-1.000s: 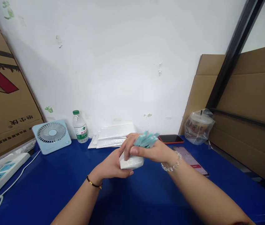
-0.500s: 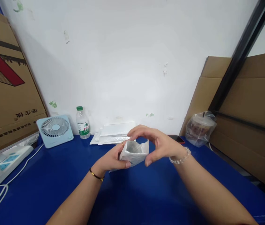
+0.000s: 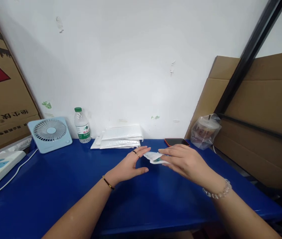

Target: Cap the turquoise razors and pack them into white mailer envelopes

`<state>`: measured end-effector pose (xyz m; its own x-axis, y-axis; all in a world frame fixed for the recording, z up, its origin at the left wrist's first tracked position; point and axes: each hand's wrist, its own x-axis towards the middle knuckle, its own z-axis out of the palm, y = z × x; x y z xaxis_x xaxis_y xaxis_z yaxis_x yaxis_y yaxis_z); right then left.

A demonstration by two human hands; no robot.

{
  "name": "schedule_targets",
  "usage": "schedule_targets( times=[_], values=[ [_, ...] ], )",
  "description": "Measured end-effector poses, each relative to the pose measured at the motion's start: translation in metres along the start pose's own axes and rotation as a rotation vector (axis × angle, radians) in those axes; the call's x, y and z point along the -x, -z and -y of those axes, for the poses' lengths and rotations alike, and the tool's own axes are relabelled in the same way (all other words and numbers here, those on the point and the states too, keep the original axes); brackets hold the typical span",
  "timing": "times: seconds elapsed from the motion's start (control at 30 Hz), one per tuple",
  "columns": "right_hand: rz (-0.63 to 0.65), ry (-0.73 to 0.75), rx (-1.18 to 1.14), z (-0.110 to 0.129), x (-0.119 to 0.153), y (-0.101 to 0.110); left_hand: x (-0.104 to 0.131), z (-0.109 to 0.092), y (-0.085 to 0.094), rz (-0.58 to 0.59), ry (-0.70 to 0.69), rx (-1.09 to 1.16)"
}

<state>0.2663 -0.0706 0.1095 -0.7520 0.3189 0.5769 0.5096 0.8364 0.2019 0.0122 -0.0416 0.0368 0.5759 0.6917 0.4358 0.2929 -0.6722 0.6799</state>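
- White pouch (image 3: 153, 156): between the two hands, apparently just above the bench (image 3: 76, 189) (underside hidden); visible part runs roughly left to right, lying right of the left fingers and left of the right knuckles.
- Left hand (image 3: 131, 166): fingers extended, thumb well apart, wide gap; fingertips at the pouch's left end, seemingly touching, not closed round it.
- Right hand (image 3: 187, 162): nearer of the two, fingers overlapping the pouch's right end; can't tell whether they pinch it or reach into it.
- Pouch contents: some teal material (image 3: 158, 160) showing at the opening beside the right fingers (too little visible to name).
- White packets (image 3: 121, 136): flat pile, far side, against the wall, beyond the left hand.
- Bottle (image 3: 82, 126): far left, upright, green cap on, clear (level hard to read).
- Cup (image 3: 204, 131): far right, lidded, brownish contents, inside a clear bag (image 3: 196, 134).
- Phone (image 3: 177, 142): far side, beyond the right hand, left of the bagged cup.
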Motion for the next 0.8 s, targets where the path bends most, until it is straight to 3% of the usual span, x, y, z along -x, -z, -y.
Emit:
schedule_targets(
  times=[0.13,0.3,0.5,0.67,0.73,0.8],
  values=[
    [-0.01,-0.092,0.039,-0.004,0.008,0.001,0.003,0.003,-0.001,0.032,0.049,-0.023],
    [0.173,-0.095,-0.075,0.016,0.018,-0.025,0.003,-0.003,-0.003,0.013,0.016,-0.1],
    [0.285,-0.337,-0.446,0.049,0.049,-0.069,0.008,-0.015,-0.036,0.324,0.008,-0.241],
    [0.209,-0.636,-0.652,0.054,0.067,-0.078,0.011,-0.005,-0.05,0.429,0.093,-0.299],
    [0.134,-0.644,-0.596,0.055,0.072,-0.078,0.012,-0.002,-0.051,0.469,0.152,-0.259],
    [0.066,-0.541,-0.45,0.057,0.076,-0.078,0.013,0.001,-0.052,0.473,0.231,-0.204]
  ],
)
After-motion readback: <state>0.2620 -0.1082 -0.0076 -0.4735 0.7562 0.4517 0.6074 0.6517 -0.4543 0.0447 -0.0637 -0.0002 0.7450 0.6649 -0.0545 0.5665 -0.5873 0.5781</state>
